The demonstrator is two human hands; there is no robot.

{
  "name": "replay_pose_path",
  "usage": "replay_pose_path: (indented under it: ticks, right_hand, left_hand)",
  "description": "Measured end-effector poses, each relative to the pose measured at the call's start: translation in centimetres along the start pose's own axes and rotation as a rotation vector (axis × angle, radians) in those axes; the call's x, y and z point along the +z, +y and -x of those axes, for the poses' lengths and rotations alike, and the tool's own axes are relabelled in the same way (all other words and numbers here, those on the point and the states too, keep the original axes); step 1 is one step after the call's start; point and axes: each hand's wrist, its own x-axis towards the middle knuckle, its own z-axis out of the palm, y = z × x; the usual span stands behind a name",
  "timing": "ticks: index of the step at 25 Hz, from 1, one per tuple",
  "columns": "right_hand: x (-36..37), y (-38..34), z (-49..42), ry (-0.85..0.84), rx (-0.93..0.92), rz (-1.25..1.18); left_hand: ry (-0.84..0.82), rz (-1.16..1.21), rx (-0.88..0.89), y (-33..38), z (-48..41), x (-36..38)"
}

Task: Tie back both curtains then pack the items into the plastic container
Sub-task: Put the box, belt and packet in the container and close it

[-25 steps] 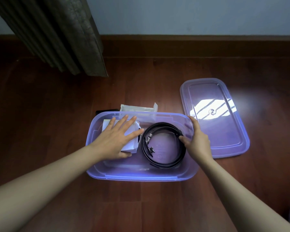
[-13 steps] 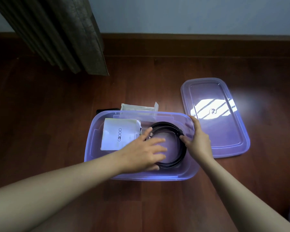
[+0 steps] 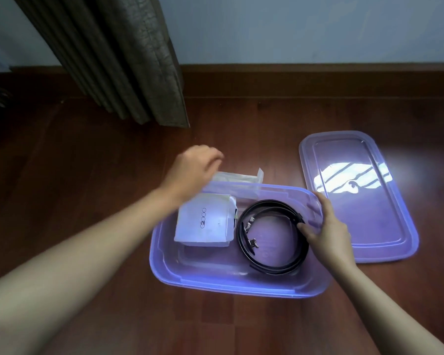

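Note:
A translucent purple plastic container stands open on the wooden floor. Inside lie a coiled black belt on the right and a white packet with a printed logo on the left. My right hand grips the container's right wall, thumb inside against the belt. My left hand, blurred and with loosely bent fingers, hovers over the container's far left corner. It is above the left end of a clear plastic packet lying on the floor behind the container. I see nothing in that hand.
The container's purple lid lies flat on the floor to the right, catching a bright reflection. A dark grey-brown curtain hangs at the far left, its hem near the floor. A wooden skirting board runs along the wall behind.
My left hand has left the white packet, passed over the belt, and swung out beyond the container's far edge. My right hand has stayed on the right wall.

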Motion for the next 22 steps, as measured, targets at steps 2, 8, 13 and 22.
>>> replay_pose_path:
  ticks: [2, 8, 13, 22]
  right_hand:
    - [0.1, 0.0, 0.0, 0.003, 0.003, -0.002]
    - [0.1, 0.1, 0.0, 0.0, 0.019, 0.005]
    - [0.2, 0.1, 0.0, -0.003, 0.011, 0.008]
    - [-0.3, -0.3, 0.0, 0.032, 0.037, -0.079]
  left_hand:
    - [-0.307, -0.015, -0.215, -5.0, -0.9, -1.5]
    - [-0.745, -0.037, -0.341, -10.5, 0.9, 0.1]
    - [-0.418, -0.188, -0.287, -10.0, 0.6, 0.0]
    - [-0.389, 0.247, 0.416, 5.8, -0.2, 2.0]
